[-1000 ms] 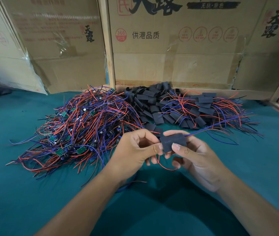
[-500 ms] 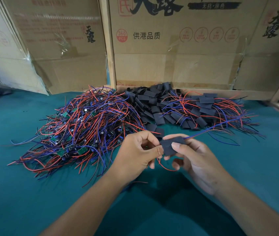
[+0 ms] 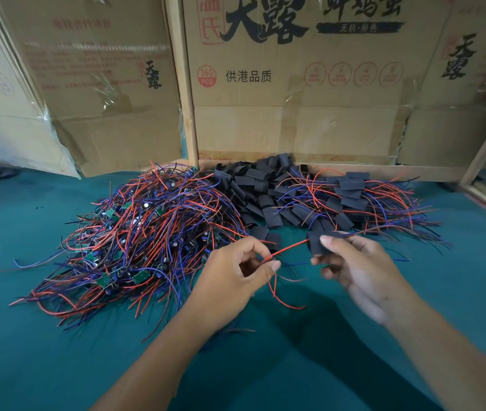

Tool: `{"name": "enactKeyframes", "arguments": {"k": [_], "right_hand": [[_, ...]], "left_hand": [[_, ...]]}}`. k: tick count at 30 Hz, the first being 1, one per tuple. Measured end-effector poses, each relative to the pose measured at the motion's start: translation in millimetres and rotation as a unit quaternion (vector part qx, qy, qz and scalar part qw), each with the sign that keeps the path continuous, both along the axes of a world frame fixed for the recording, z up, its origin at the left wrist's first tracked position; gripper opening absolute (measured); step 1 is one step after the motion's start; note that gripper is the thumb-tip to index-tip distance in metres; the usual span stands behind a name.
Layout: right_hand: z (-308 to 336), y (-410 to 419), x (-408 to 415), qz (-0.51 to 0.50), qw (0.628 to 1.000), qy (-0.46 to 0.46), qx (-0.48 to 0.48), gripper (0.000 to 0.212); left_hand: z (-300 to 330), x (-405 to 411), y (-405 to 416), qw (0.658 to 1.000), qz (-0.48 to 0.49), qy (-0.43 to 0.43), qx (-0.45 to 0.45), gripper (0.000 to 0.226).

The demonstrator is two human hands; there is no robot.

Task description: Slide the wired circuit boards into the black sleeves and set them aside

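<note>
The right hand (image 3: 363, 271) pinches a black sleeve (image 3: 315, 243) between thumb and fingers, probably steadying it with the board inside. Just left of that grip, the left hand (image 3: 236, 280) pinches the red wire (image 3: 287, 249) running out of the sleeve, seemingly drawing it taut. Finished sleeves (image 3: 345, 191) lie beyond.

Matt black sleeves (image 3: 268, 189) lie on a teal cloth-covered tabletop (image 3: 58, 351). Brown cardboard boxes (image 3: 295, 114) behind carry glossy clear tape.
</note>
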State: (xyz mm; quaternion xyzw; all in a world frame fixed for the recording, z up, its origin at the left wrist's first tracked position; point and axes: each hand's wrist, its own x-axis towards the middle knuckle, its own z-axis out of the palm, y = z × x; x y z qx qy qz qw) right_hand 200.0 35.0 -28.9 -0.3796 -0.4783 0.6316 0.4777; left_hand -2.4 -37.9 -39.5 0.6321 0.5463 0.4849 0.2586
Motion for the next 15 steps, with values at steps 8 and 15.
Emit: {"name": "enactKeyframes", "arguments": {"k": [8, 15], "right_hand": [[65.8, 130.0, 26.5, -0.039, 0.999, 0.012, -0.028, 0.006], [66.8, 154.4, 69.6, -0.067, 0.975, -0.198, -0.08, 0.046]], "left_hand": [[1.3, -4.1, 2.0, 0.995, 0.09, -0.046, 0.01, 0.01], [-1.3, -5.5, 4.3, 0.995, 0.09, -0.042, 0.02, 0.01]]}}
